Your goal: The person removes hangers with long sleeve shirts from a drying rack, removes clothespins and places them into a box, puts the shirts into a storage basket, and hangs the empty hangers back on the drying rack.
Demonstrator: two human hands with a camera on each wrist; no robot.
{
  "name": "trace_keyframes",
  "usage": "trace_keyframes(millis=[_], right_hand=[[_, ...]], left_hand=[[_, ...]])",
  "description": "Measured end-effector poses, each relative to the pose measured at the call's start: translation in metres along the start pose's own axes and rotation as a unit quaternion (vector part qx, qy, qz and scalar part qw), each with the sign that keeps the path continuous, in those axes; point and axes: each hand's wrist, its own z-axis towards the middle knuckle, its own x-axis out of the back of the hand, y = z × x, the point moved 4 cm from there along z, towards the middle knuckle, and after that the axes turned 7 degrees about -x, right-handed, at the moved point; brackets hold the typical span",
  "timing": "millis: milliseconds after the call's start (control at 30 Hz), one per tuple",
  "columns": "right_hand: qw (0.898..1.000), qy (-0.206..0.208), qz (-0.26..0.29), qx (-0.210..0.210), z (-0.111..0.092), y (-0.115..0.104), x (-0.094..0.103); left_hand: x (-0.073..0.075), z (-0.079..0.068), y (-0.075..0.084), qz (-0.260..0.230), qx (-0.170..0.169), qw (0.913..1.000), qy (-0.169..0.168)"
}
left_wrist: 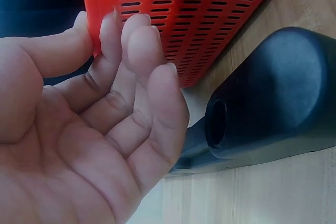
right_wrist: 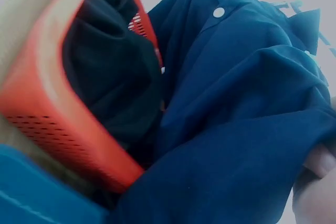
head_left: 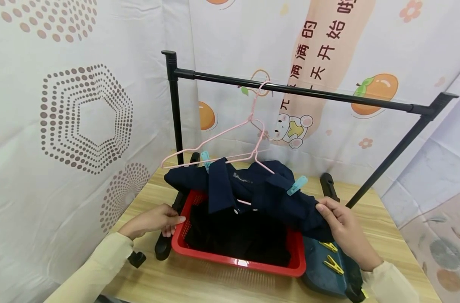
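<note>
A navy shirt (head_left: 220,189) with white buttons hangs from a pink hanger (head_left: 252,110). Light blue clothespins (head_left: 297,185) clip it at both shoulders. My right hand (head_left: 343,229) pinches the shirt's right-hand end between thumb and fingers; in the right wrist view most of that hand is cut off behind the shirt fabric (right_wrist: 231,145). Below the shirt sits a red plastic basket (head_left: 233,261) holding black cloth (head_left: 237,237). On its left side, my left hand (head_left: 158,219) grips the rim. The left wrist view shows thumb and fingertips on either side of the basket wall (left_wrist: 100,3).
The hanger's hook loops over the black bar (head_left: 222,78) of a rack standing on the wooden table (head_left: 211,277). Black rack feet (head_left: 163,246) flank the basket. At right, a dark blue container (head_left: 321,273) bears yellow clothespins (head_left: 333,265). Printed curtains surround the table.
</note>
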Motion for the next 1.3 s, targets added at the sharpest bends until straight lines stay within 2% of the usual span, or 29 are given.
trace_keyframes(millis=[133, 333, 633, 833, 1100, 1300], right_hand=[[1.000, 0.005, 0.013, -0.003, -0.009, 0.008, -0.004], [0.999, 0.029, 0.016, 0.024, -0.019, 0.016, -0.006], [0.996, 0.087, -0.009, 0.012, -0.025, 0.020, -0.005], [0.989, 0.142, -0.030, -0.034, -0.023, 0.020, 0.002], [0.983, 0.149, -0.054, -0.090, -0.024, 0.028, 0.006], [0.975, 0.175, -0.057, -0.120, -0.029, 0.035, 0.008]], left_hand=[[0.001, 0.000, 0.001, 0.002, 0.001, 1.0000, 0.003], [0.003, 0.000, 0.002, 0.001, 0.005, 0.9999, 0.009], [0.001, -0.003, 0.002, -0.006, 0.006, 0.9999, 0.008], [-0.001, -0.004, 0.002, -0.020, 0.006, 0.9997, 0.011], [-0.002, -0.004, 0.001, -0.024, 0.010, 0.9996, 0.012], [-0.002, -0.003, 0.000, -0.024, 0.010, 0.9996, 0.014]])
